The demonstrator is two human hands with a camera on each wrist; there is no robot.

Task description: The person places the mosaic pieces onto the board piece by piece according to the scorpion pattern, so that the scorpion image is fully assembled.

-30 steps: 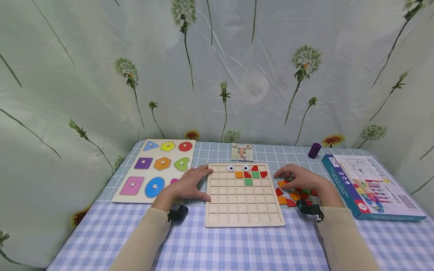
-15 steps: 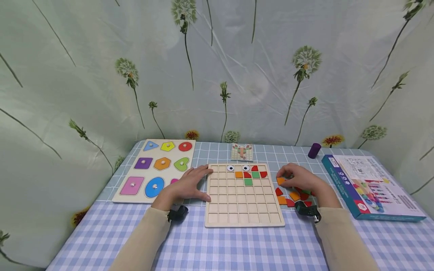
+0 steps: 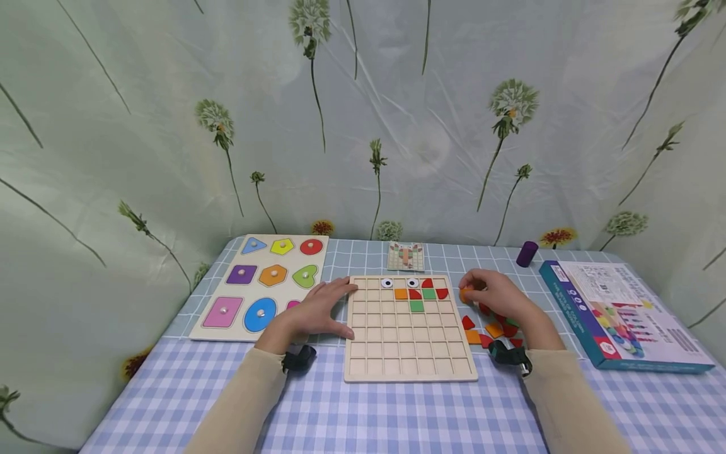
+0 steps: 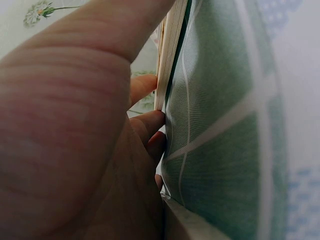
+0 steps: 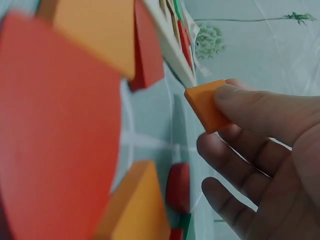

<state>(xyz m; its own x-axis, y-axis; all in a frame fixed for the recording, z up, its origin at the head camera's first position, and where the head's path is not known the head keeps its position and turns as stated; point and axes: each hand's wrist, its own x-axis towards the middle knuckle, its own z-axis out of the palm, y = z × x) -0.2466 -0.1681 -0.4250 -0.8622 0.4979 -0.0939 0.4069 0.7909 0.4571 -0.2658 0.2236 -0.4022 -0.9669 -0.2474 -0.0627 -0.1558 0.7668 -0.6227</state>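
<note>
An orange square tile [image 5: 206, 106] is pinched between the thumb and fingers of my right hand [image 3: 498, 295], just right of the wooden grid board [image 3: 397, 349]. Below that hand lies a loose pile with a red piece [image 3: 467, 323] and an orange square [image 3: 472, 337]; part of the pile is hidden. Near its top, the board bears two eye tiles, an orange square [image 3: 401, 294], green squares and red quarter-round pieces. My left hand [image 3: 312, 310] rests at the board's left edge, its thumb and fingertips touching the rim and its fingers spread.
A shape puzzle board [image 3: 227, 287] with knobbed pieces lies at the left. Behind the grid board is a small pattern card [image 3: 405, 256]. A purple cylinder [image 3: 527, 253] and a flat cardboard box [image 3: 626, 315] are at the right. A patterned curtain hangs behind the table.
My right hand has taken the orange square from the pile's top and lifted it slightly, away from me. The left hand stays at the board's edge.
</note>
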